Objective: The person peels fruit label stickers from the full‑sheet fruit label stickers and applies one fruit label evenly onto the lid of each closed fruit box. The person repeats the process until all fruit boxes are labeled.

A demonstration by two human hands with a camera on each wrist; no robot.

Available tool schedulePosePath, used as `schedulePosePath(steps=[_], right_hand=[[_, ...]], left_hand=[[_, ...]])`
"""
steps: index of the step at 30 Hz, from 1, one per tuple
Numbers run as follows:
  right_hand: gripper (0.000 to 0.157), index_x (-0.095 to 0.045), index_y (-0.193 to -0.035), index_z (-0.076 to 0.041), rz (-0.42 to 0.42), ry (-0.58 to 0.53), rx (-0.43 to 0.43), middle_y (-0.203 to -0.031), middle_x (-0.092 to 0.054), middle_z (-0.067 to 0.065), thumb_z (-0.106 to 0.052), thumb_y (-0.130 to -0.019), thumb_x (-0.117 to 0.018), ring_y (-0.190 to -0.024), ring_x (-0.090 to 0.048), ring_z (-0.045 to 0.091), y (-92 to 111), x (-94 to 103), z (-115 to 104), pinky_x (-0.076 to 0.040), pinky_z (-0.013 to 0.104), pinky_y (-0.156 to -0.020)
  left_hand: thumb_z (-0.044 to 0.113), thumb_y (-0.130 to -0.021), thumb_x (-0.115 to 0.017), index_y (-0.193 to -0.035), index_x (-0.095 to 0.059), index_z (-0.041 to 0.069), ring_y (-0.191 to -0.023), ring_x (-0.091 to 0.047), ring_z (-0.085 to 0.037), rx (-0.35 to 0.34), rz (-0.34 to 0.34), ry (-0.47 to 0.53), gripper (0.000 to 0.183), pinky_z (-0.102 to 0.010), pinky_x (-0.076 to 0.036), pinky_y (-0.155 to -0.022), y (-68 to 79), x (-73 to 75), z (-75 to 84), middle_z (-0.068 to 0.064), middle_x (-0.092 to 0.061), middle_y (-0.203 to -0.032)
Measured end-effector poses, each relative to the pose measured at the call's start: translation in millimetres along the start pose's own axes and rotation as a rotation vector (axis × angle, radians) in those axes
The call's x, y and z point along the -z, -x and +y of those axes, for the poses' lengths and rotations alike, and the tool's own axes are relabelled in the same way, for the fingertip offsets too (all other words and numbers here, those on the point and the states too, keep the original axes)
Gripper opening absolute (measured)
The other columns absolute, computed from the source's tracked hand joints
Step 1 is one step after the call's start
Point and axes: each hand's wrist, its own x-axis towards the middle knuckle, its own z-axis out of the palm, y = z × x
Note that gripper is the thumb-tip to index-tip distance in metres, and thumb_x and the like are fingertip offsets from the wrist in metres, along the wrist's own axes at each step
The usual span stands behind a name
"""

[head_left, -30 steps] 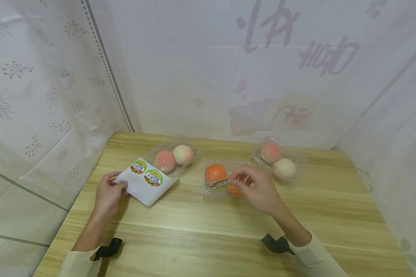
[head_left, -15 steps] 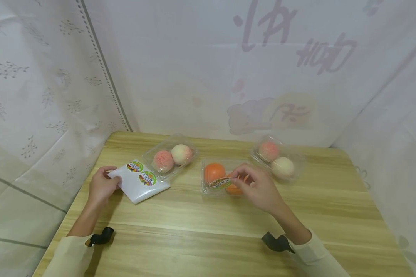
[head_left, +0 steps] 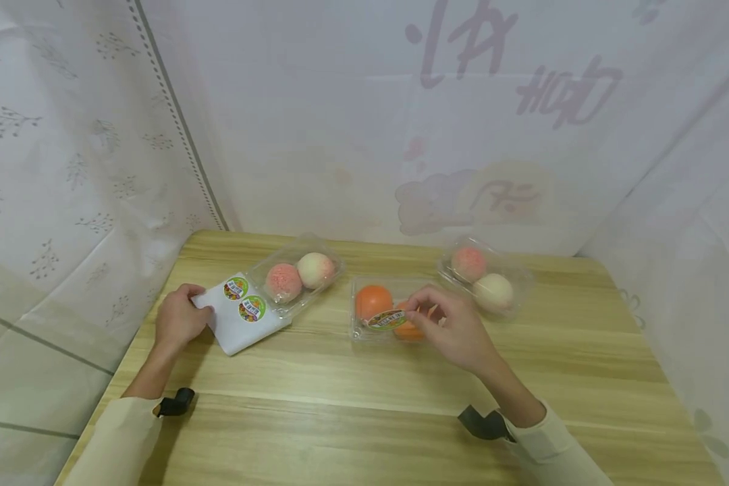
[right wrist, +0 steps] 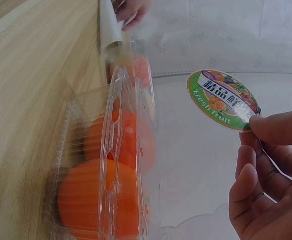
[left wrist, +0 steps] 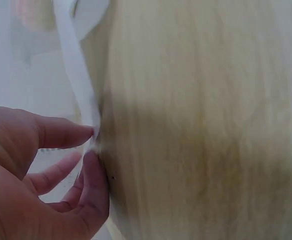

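Note:
My left hand (head_left: pixel 179 316) pinches the edge of a white sticker sheet (head_left: pixel 233 334) between thumb and fingers. Two round fruit labels show on its upper face. In the left wrist view the sheet (left wrist: pixel 78 65) appears edge-on, low over the wood. Between thumb and forefinger, my right hand (head_left: pixel 452 331) pinches one oval "Fresh fruit" sticker (right wrist: pixel 221 100) by its edge. Below that sticker stands a clear plastic box (head_left: pixel 358 332) with orange round fruits (head_left: pixel 373 302) inside, partly covered by the hand. The sticker looks apart from the box lid in the right wrist view.
Behind the sheet lies a clear box (head_left: pixel 270 260) with two pink and cream peach-like fruits (head_left: pixel 283 282). A similar box (head_left: pixel 516 270) sits back right. The wooden table (head_left: pixel 340 418) meets hanging cloth (head_left: pixel 316 135) at its far edge.
My left hand has drawn the sticker sheet to the left and brought it flatter to the table. My right hand stays almost still with its sticker above the orange fruits' box.

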Motion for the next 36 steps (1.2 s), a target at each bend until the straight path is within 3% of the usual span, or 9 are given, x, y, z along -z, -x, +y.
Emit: schedulePosePath(steps=[5, 10, 14, 19, 26, 30, 36], right_hand=[[0.016, -0.074, -0.098, -0.013, 0.005, 0.015, 0.003, -0.088, -0.074, -0.006, 0.002, -0.097, -0.081, -0.076, -0.062, 0.014, 0, 0.0, -1, -0.056, 0.032, -0.065], [0.016, -0.075, -0.098, -0.013, 0.001, 0.033, -0.02, -0.09, -0.073, -0.009, 0.002, -0.096, -0.081, -0.078, -0.062, 0.013, 1, 0.5, 0, -0.056, 0.031, -0.067], [0.014, -0.075, -0.098, -0.012, -0.001, 0.037, -0.036, -0.088, -0.074, -0.007, 0.001, -0.096, -0.081, -0.077, -0.063, 0.013, 1, 1.2, 2, -0.057, 0.032, -0.067], [0.008, -0.074, -0.098, -0.011, 0.012, 0.03, -0.029, -0.088, -0.074, -0.003, -0.004, -0.098, -0.08, -0.078, -0.064, 0.014, 2, 3.2, 8, -0.057, 0.032, -0.066], [0.005, -0.075, -0.098, -0.009, 0.023, 0.029, -0.016, -0.091, -0.072, -0.008, -0.009, -0.1, -0.08, -0.082, -0.064, 0.014, 3, 4.2, 13, -0.056, 0.029, -0.066], [0.013, -0.075, -0.097, -0.011, 0.029, 0.022, -0.02, -0.09, -0.071, -0.007, 0.001, -0.096, -0.079, -0.081, -0.063, 0.014, 2, 3.5, 11, -0.055, 0.029, -0.065], [0.017, -0.075, -0.096, -0.013, 0.033, 0.022, -0.031, -0.089, -0.071, -0.007, 0.004, -0.095, -0.079, -0.08, -0.063, 0.014, 1, 2.7, 9, -0.055, 0.029, -0.065]], left_hand=[[0.01, -0.088, -0.076, -0.118, -0.073, -0.009, -0.094, -0.063, -0.044, -0.055, 0.017, -0.088, 0.036, -0.048, -0.05, -0.071, -8.0, 1.9, -7.7, -0.034, -0.071, -0.116], [0.007, -0.096, -0.072, -0.127, -0.073, -0.007, -0.1, -0.057, -0.045, -0.063, -0.062, -0.127, 0.033, -0.043, -0.044, -0.067, -7.6, 11.4, -0.6, -0.04, -0.063, -0.132], [0.007, -0.1, -0.068, -0.133, -0.071, -0.005, -0.115, -0.052, -0.051, -0.043, -0.104, -0.155, 0.035, -0.055, -0.047, -0.079, -8.6, 14.7, 1.4, -0.042, -0.056, -0.138], [0.004, -0.101, -0.065, -0.132, -0.071, -0.006, -0.129, -0.048, -0.055, -0.034, -0.087, -0.141, 0.033, -0.07, -0.045, -0.097, -9.7, 15.1, 0.5, -0.041, -0.053, -0.142], [0.005, -0.105, -0.06, -0.137, -0.068, -0.006, -0.135, -0.044, -0.058, -0.028, -0.062, -0.145, 0.034, -0.077, -0.041, -0.102, -10.6, 12.4, -0.9, -0.042, -0.049, -0.14], [0.018, -0.11, -0.057, -0.143, -0.065, -0.006, -0.135, -0.044, -0.06, -0.033, -0.084, -0.176, 0.042, -0.078, -0.043, -0.099, -11.6, 11.1, 1.6, -0.044, -0.044, -0.144], [0.051, -0.115, -0.041, -0.154, -0.049, -0.015, -0.137, -0.039, -0.059, -0.093, -0.172, -0.228, 0.078, -0.074, -0.044, -0.1, -10.3, 10.8, 6.0, -0.046, -0.043, -0.146]])
